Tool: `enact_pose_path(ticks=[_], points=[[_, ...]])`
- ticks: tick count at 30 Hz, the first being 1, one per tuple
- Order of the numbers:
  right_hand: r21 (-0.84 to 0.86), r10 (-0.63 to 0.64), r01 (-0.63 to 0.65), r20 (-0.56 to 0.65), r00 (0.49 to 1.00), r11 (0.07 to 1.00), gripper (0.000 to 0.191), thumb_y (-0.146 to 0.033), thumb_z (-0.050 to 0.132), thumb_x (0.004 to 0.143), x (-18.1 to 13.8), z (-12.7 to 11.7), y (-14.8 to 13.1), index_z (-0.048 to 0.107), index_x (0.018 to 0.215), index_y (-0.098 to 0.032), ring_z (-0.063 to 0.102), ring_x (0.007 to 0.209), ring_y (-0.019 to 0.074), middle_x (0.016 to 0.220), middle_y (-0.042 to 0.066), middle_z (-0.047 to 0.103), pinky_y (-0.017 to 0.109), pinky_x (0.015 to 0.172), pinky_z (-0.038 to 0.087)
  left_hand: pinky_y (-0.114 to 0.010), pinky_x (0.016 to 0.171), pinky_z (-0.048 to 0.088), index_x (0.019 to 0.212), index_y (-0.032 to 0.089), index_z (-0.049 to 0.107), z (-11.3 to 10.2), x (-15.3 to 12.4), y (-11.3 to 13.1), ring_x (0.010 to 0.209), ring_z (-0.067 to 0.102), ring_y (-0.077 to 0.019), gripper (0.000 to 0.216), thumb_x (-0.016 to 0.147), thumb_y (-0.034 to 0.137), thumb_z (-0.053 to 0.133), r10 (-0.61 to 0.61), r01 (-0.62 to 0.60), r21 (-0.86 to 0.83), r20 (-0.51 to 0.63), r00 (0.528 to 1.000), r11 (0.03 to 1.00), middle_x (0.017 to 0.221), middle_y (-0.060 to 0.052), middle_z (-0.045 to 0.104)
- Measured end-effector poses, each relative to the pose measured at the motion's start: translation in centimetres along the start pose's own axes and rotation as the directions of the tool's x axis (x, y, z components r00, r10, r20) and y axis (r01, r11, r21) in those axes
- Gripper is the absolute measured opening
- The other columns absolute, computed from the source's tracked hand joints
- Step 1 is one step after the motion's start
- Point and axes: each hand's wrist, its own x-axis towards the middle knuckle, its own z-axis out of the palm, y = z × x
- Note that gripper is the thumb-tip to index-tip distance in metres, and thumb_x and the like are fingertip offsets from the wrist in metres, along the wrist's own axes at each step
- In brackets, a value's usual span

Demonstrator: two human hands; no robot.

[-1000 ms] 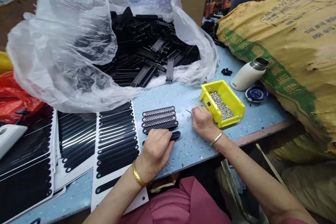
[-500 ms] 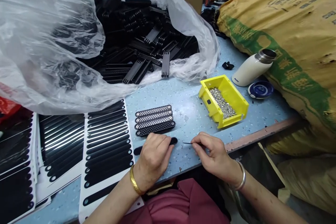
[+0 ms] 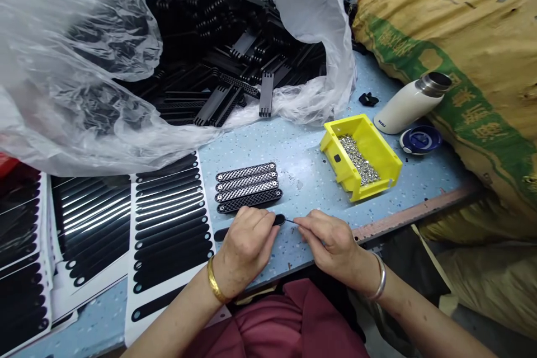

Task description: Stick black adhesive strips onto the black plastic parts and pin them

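Note:
My left hand (image 3: 248, 240) is closed over a long black strip (image 3: 278, 219) that lies flat near the table's front edge. My right hand (image 3: 329, 241) pinches a thin needle-like tool (image 3: 292, 222) whose tip touches the strip's right end. Just beyond lie several black perforated grille pieces (image 3: 247, 187) side by side. A yellow bin (image 3: 380, 150) with small silver parts stands to the right.
A big clear plastic bag (image 3: 84, 67) full of black grille parts fills the back left. White sheets of black strip stickers (image 3: 172, 218) lie at left. A white flask (image 3: 413, 103), its blue lid (image 3: 420, 139) and a large yellow sack (image 3: 470, 39) are at right.
My right hand came from beside the yellow bin to the front edge, bringing the thin tool to the strip's right end. My left hand stayed on the strip.

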Motion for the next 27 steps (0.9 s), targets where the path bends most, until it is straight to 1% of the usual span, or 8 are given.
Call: enact_pose_path(ticks=[4,10,14,18,21,23,24,27], points=[[-0.058,-0.022,0.023,0.020,1.000,0.998,0.023,-0.006,0.045,0.089,0.0,0.1,0.0,0.063,0.102,-0.012,0.056,0.067,0.0167,0.071,0.005,0.057,0.028,0.061,0.046,-0.036,0.071,0.046,0.094,0.012,0.059,0.0,0.0,0.0,0.078,0.058,-0.0208,0.009,0.088,0.010,0.054,-0.001,0.001,-0.011,-0.002,1.000,1.000,0.082,-0.009,0.064],[-0.194,-0.035,0.047,0.064,0.997,0.980,0.020,-0.004,0.045,0.086,0.3,-0.1,-0.3,0.062,0.091,-0.011,0.058,0.066,0.0184,0.069,0.006,0.060,0.030,0.061,0.045,-0.036,0.071,0.047,0.094,0.012,0.060,0.0,-0.1,0.1,0.077,0.058,-0.0206,0.009,0.088,0.011,0.053,-0.012,0.012,-0.009,-0.001,1.000,1.000,0.081,-0.009,0.064],[-0.218,-0.025,0.042,0.080,0.996,0.975,0.021,-0.004,0.044,0.086,0.7,-0.2,-0.6,0.063,0.089,-0.012,0.059,0.064,0.0178,0.066,0.005,0.059,0.029,0.060,0.044,-0.038,0.075,0.049,0.102,0.012,0.059,-0.2,-0.1,0.3,0.083,0.061,-0.0215,0.017,0.087,0.008,0.052,-0.007,0.006,-0.028,-0.028,1.000,1.000,0.088,-0.010,0.067],[-0.199,-0.065,0.078,0.072,0.995,0.977,0.020,-0.004,0.044,0.087,0.8,-0.4,-0.8,0.062,0.087,-0.013,0.057,0.060,0.0166,0.064,0.004,0.057,0.028,0.057,0.043,-0.043,0.087,0.049,0.112,0.012,0.057,-1.8,-1.2,1.9,0.102,0.061,-0.0258,0.029,0.085,0.004,0.053,-0.016,0.016,0.001,-0.103,0.995,1.000,0.104,-0.015,0.067],[-0.180,-0.112,0.104,-0.035,0.993,0.978,0.015,-0.005,0.048,0.086,0.8,-0.7,-1.2,0.060,0.088,-0.013,0.057,0.060,0.0150,0.066,0.003,0.058,0.027,0.058,0.043,-0.042,0.087,0.049,0.113,0.012,0.058,-4.0,-3.3,3.7,0.100,0.061,-0.0247,0.032,0.083,0.002,0.053,-0.036,0.035,-0.016,-0.047,0.998,0.999,0.105,-0.014,0.068],[-0.183,-0.132,0.111,-0.108,0.985,0.977,0.012,-0.005,0.051,0.086,0.8,-0.8,-1.5,0.059,0.089,-0.014,0.056,0.059,0.0139,0.068,0.002,0.058,0.027,0.058,0.043,-0.037,0.079,0.050,0.107,0.013,0.060,-5.2,-5.0,4.2,0.087,0.064,-0.0201,0.028,0.084,0.001,0.051,-0.091,0.090,-0.034,-0.013,0.996,0.995,0.095,-0.010,0.070],[-0.182,-0.141,0.118,-0.122,0.983,0.976,0.012,-0.005,0.052,0.086,0.8,-0.7,-1.7,0.059,0.090,-0.015,0.056,0.059,0.0137,0.068,0.002,0.058,0.027,0.058,0.043,-0.035,0.075,0.050,0.104,0.014,0.061,-5.6,-5.9,4.1,0.080,0.064,-0.0181,0.025,0.085,0.002,0.051,-0.141,0.140,-0.022,-0.036,0.989,0.990,0.089,-0.008,0.070],[-0.146,-0.167,0.154,-0.080,0.983,0.977,0.014,-0.005,0.053,0.085,0.8,0.2,-2.5,0.058,0.093,-0.016,0.057,0.061,0.0141,0.070,0.002,0.058,0.027,0.059,0.044,-0.030,0.063,0.049,0.103,0.015,0.062,-6.2,-8.0,2.3,0.066,0.061,-0.0150,0.018,0.086,0.012,0.055,-0.340,0.356,0.043,-0.211,0.916,0.933,0.076,-0.005,0.067]])
